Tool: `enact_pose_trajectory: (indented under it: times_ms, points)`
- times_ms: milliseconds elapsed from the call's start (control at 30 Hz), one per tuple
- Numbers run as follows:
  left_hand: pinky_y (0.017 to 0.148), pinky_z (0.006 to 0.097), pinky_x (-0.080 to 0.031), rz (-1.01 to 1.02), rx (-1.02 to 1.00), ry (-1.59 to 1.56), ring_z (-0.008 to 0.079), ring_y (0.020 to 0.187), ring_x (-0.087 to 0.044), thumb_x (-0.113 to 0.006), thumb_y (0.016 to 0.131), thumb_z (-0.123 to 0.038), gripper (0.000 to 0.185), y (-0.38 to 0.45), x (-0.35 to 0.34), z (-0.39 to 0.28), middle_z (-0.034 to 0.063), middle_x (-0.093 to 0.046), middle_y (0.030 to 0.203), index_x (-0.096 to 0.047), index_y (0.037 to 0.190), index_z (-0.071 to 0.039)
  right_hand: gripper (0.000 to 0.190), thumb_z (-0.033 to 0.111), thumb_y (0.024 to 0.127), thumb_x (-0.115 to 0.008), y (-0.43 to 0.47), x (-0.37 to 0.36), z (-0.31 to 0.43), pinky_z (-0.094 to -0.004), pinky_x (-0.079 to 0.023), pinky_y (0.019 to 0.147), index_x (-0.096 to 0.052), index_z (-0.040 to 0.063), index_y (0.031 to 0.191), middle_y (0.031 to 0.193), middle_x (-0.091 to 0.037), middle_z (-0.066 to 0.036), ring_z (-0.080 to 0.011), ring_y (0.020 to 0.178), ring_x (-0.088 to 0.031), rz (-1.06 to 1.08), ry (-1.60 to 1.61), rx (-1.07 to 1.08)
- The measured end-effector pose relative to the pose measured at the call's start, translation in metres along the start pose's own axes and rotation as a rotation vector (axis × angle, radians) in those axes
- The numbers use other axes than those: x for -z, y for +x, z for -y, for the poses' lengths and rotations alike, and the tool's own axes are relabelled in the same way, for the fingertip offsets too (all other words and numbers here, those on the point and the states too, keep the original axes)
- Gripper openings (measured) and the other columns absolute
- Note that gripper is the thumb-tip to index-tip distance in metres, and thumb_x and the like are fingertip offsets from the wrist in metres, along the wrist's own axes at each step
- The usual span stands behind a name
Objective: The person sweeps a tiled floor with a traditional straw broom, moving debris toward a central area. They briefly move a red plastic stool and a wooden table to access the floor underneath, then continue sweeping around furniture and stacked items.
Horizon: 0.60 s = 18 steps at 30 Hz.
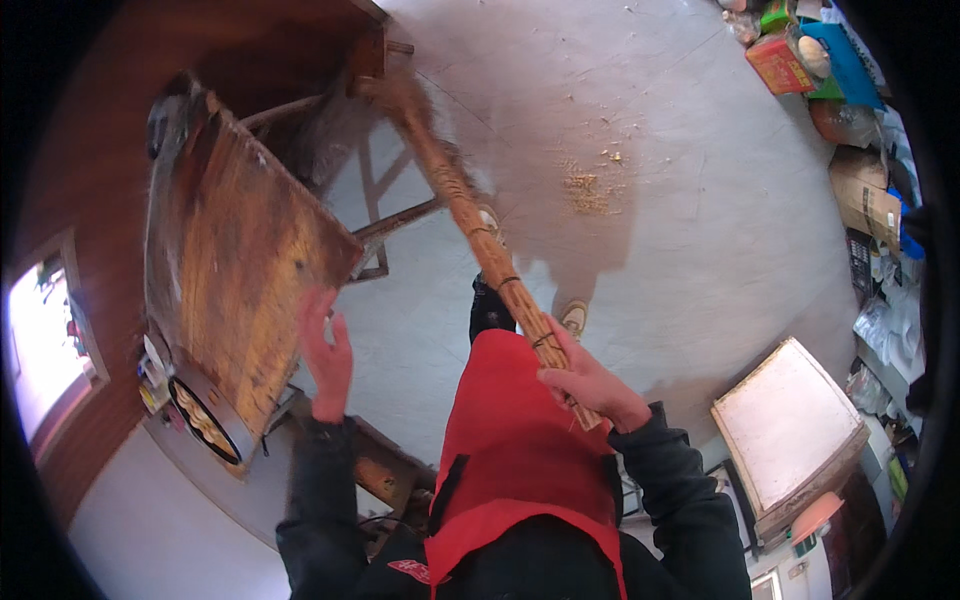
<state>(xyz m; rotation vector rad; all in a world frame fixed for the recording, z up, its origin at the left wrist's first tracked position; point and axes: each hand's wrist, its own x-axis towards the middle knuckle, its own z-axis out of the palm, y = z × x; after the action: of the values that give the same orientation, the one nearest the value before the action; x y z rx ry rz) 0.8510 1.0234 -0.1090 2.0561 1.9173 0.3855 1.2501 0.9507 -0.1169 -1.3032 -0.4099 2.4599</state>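
Note:
My right hand [592,379] grips the lower handle of a broom [495,259] made of bound plant stalks, close in front of the red apron [517,420]. The broom slants up and left, and its blurred far end reaches beside the wooden table's legs. My left hand [328,352] is raised with its fingers apart and nothing in it. It hovers at the near right edge of a worn wooden table [247,255]; whether it touches the edge I cannot tell. Scattered on the concrete floor [720,247], right of the broom, is a small patch of yellowish crumbs [589,193].
A round pan of pale food pieces [202,420] sits at the table's near end. A wooden crossbar [401,219] runs low under the table. To the right stands a white-topped box-like stand [787,420]. Cardboard boxes [862,195] and bags line the right wall.

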Motion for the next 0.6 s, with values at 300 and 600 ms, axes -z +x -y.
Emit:
enact_pose_trajectory:
  times_ms: [300,600]
  points:
    - [0.116,0.0585,-0.026,0.068,-0.275,0.186,0.0477,0.141,-0.032,-0.043,0.103,-0.033,0.045,0.197,-0.034,0.117,0.0224,-0.038,0.152,-0.052,0.14,-0.01,0.084,0.008,0.095,-0.059,0.234,-0.084,0.101,-0.0255,-0.043,0.052,-0.011,0.022,0.162,0.074,-0.05,0.0,-0.0081,0.058,-0.05,0.324,0.381,-0.137]
    - [0.115,0.0596,-0.025,0.076,-0.144,0.119,0.0469,0.143,-0.031,-0.048,0.097,-0.045,0.049,0.195,-0.037,0.132,0.0226,-0.04,0.152,-0.062,0.133,-0.014,0.072,0.004,0.096,-0.053,0.333,-0.095,0.151,-0.024,-0.04,0.046,-0.023,0.027,0.158,0.081,-0.052,-0.006,-0.0103,0.053,-0.047,0.348,0.491,-0.342]
